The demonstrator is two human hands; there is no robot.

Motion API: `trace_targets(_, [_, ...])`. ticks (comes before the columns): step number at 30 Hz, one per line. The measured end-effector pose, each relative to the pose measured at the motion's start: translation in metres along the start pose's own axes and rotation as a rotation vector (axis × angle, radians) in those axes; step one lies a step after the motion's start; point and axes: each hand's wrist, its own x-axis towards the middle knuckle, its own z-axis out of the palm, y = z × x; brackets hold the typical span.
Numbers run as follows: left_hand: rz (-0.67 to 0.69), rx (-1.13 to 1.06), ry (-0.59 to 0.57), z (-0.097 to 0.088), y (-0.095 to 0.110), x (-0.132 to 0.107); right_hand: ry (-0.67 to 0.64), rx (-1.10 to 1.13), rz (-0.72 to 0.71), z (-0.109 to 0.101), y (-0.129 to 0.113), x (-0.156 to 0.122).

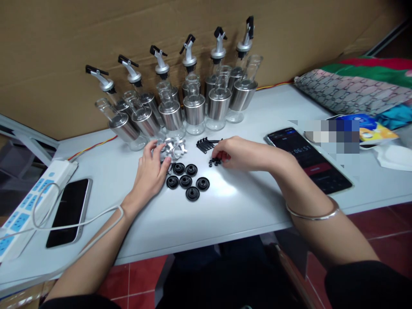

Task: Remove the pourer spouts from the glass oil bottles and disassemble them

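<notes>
Silver collars [174, 148] touch the curled grip of the left hand [149, 174]; pinched or not, I cannot tell. They look light, stiff and slick, best taken by the rim. Right of that grip, the right hand [240, 154] pinches tiny black rings [215, 162] on the worktop [225, 206].

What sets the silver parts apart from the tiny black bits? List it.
The silver parts are shiny metal; the tiny black bits are dull black. The silver parts are larger than the bits. The left hand touches the silver parts, the right hand the black bits. Both lie heaped on the table.
</notes>
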Motion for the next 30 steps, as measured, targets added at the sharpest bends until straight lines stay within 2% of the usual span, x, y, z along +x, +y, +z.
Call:
trace_targets(6, [0.002,0.007,-0.004,0.000,0.000,0.001,-0.012,-0.001,-0.003,0.001,-0.002,0.002])
trace_targets(22, [0.009,0.014,0.004,0.000,0.000,0.001,0.048,0.019,-0.178,0.015,-0.011,0.007])
trace_targets(30, [0.006,0.011,-0.002,0.000,0.000,0.001,0.078,-0.005,-0.169,0.019,-0.015,0.011])
